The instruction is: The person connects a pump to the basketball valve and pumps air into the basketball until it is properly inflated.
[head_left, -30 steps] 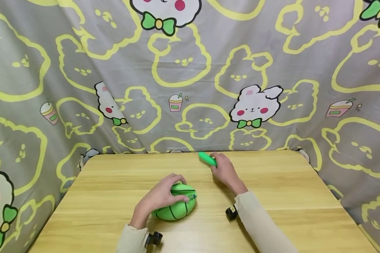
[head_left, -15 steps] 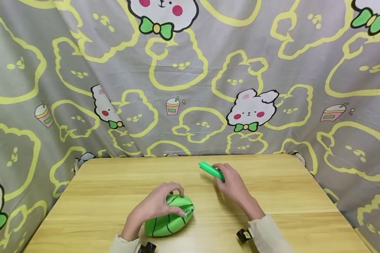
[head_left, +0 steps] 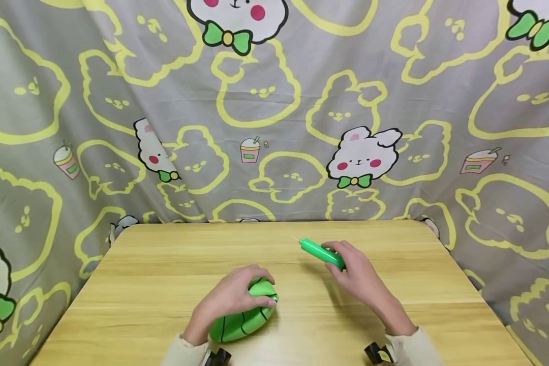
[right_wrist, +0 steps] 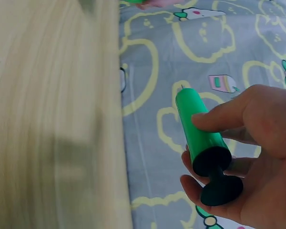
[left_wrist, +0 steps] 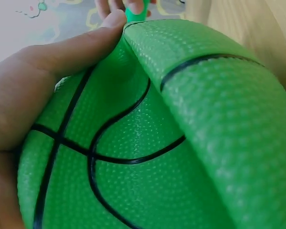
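A green ball [head_left: 244, 321] with black basketball lines, partly deflated and caved in, sits on the table at front centre. My left hand [head_left: 238, 292] grips it from above, thumb on the near side and fingers over the far side. The left wrist view shows the deep fold in the ball [left_wrist: 133, 124] beside the thumb. My right hand [head_left: 359, 274] holds a small green hand pump [head_left: 320, 252], its thin needle pointing left and away. In the right wrist view the pump [right_wrist: 195, 119] lies between thumb and fingers, its black handle pushed in close to the barrel.
The wooden table [head_left: 164, 259] reaches back to a grey curtain [head_left: 274, 112] printed with yellow outlines and white cartoon animals. Small black cameras sit on both wrists, by the beige sleeves [head_left: 414, 351].
My right hand has drawn the pump back toward me and to the right. My left hand has brought the ball slightly nearer and turned it, and its folded dent shows more.
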`<state>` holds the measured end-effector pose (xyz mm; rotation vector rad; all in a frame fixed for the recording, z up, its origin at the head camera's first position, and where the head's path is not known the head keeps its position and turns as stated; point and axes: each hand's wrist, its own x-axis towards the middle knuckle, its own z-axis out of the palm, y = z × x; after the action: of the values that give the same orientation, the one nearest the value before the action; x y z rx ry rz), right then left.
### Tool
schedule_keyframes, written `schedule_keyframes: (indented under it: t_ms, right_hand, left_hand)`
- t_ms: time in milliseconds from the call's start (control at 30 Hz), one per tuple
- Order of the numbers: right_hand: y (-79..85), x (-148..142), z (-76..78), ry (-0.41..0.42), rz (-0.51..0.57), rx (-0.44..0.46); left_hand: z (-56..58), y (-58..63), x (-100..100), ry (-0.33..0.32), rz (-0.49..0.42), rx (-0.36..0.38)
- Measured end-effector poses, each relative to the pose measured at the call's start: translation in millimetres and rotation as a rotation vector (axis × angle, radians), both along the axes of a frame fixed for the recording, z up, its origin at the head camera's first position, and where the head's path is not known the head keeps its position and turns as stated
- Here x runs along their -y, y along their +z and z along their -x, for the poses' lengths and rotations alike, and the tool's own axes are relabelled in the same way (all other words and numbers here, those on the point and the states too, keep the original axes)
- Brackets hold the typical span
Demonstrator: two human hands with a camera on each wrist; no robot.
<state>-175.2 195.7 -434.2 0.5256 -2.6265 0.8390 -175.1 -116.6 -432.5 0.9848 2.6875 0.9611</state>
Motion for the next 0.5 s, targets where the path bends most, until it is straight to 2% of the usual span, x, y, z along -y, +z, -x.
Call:
schedule_keyframes:
  t_ms: [100, 200, 333, 500]
  right_hand:
    - [5.4, -6.4, -4.9, 0.024, 0.021, 0.013]
    - [11.2, -10.3, -7.3, 0.053, 0.042, 0.006]
    - [17.6, -13.7, -9.7, 0.077, 0.063, 0.003]
    - [25.0, -18.2, -17.6, 0.107, 0.106, 0.010]
  left_hand:
    - [-0.9, 5.6, 2.3, 0.042, -0.048, -0.014]
    - [-3.5, 14.1, 7.3, 0.126, -0.110, -0.042]
    - [-6.7, 25.3, 11.1, 0.204, -0.199, -0.136]
    - [-9.3, 36.6, 9.4, 0.238, -0.290, -0.283]
